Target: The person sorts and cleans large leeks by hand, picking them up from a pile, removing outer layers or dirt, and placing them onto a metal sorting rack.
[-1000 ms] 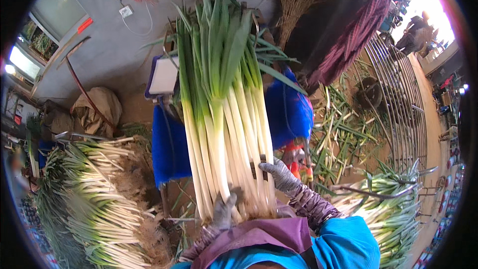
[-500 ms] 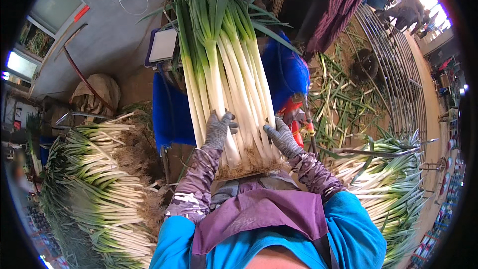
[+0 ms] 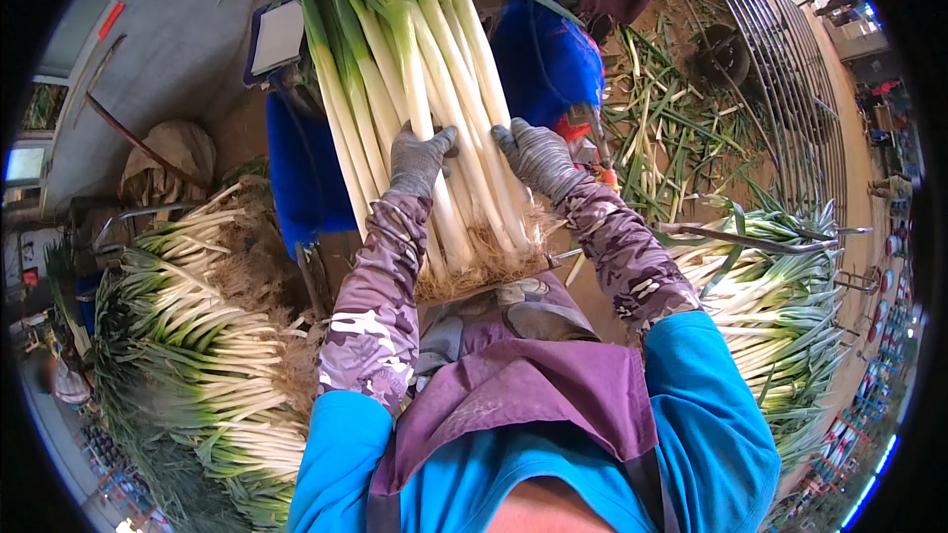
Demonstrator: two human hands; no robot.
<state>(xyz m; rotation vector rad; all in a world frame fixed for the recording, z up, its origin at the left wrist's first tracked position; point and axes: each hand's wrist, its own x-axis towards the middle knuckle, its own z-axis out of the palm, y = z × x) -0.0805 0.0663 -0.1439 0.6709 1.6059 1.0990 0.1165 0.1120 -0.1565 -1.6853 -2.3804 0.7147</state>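
A thick bundle of leeks (image 3: 460, 89) lies in front of me, green leaves away from me and the brown root ends (image 3: 484, 265) toward my lap. My left hand (image 3: 420, 160), in a grey glove, closes on the white stalks near the middle of the bundle. On the bundle's right edge, my gloved right hand (image 3: 541, 158) grips the outer stalks, its thumb against them. Some of the fingers are hidden. The roots rest along a flat edge just in front of my knees. Blue cloth (image 3: 548, 54) hangs on both sides of the bundle.
Piles of leeks lie at left (image 3: 232, 365) and right (image 3: 760, 326). A metal bar (image 3: 755, 240) juts across the right pile. Loose leaves (image 3: 671, 128) litter the floor beside a long metal rack (image 3: 790, 89). A white board (image 3: 277, 38) stands left of the bundle.
Both hands have slid away from the roots, farther up the white stalks, and my arms are stretched out more. The whole scene has shifted up and left in view.
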